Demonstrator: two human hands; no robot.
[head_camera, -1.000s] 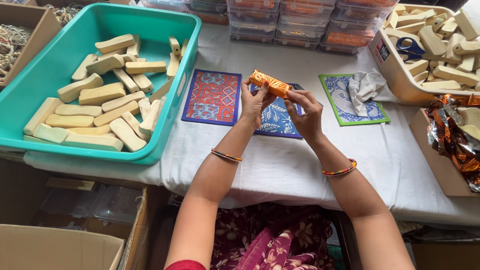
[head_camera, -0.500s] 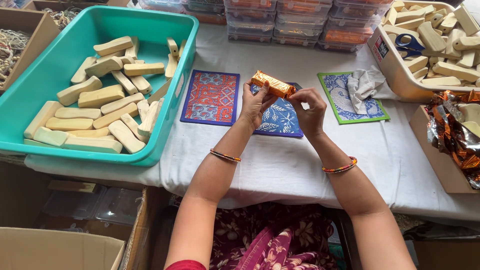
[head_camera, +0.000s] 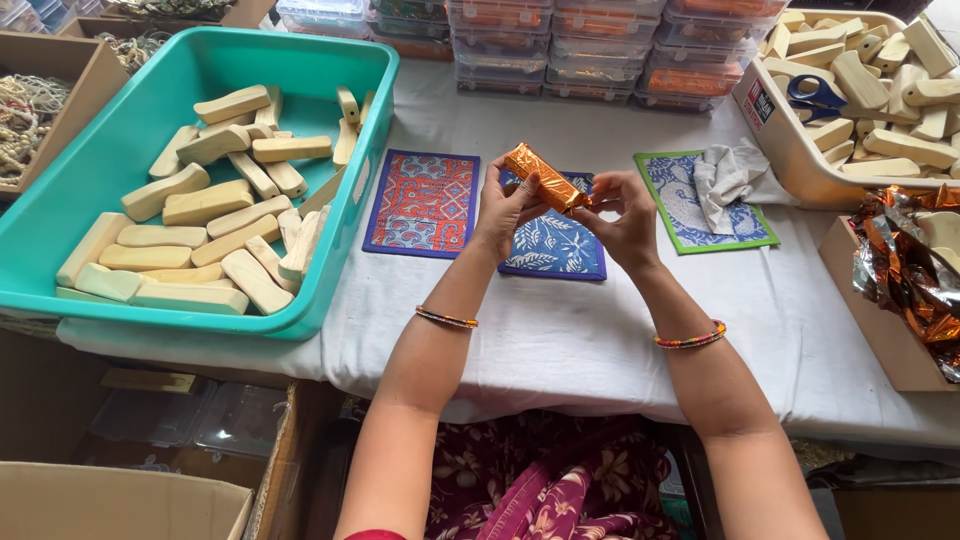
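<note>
1. Foil-wrapped block (head_camera: 545, 177), orange and shiny, is hovering above the blue patterned mat (head_camera: 553, 245) at the middle of the white-clothed table (head_camera: 560, 330), tilted with its far end up to the left.
2. Left hand (head_camera: 505, 210) is closing fingers and thumb around the block's lower left side, holding it firmly.
3. Right hand (head_camera: 622, 212) is pinching the block's near end with its fingertips, the remaining fingers curling loosely.
4. Both wrists are wearing thin beaded bangles.
5. Red patterned mat (head_camera: 423, 203) is lying just beside the blue one on the left, and a green-edged mat (head_camera: 690, 225) is sitting to the right with a crumpled white cloth (head_camera: 730, 172) resting on it.
6. Teal tub (head_camera: 190, 290) on the left is holding a heap of bare wooden blocks (head_camera: 205, 205).
7. Beige crate (head_camera: 790, 150) at the far right is carrying more wooden blocks and blue-handled scissors (head_camera: 815, 97).
8. Cardboard box (head_camera: 880, 310) at the right edge is brimming with loose orange foil (head_camera: 905, 265).
9. Clear plastic boxes (head_camera: 560, 45) are standing stacked along the table's far side.
</note>
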